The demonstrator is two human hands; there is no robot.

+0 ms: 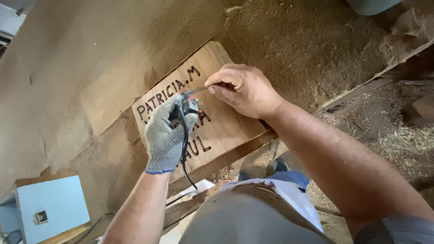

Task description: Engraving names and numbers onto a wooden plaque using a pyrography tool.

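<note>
Wood-burning pen (186,105), light, corded and hot-tipped, is clasped by its handle in the gloved left hand (166,135); its tip is pinched by the bare right hand (244,90) above a stiff lettered plank (217,126) on the dusty worktop (90,68)

Wood plaque (226,126) smooth, matt; knit cloth glove on left hand (166,135); workbench (90,68) dusty, rough; cord (185,153) glossy.

Lettered wooden plaque (217,131) flat under corded burning pen (187,106).
</note>
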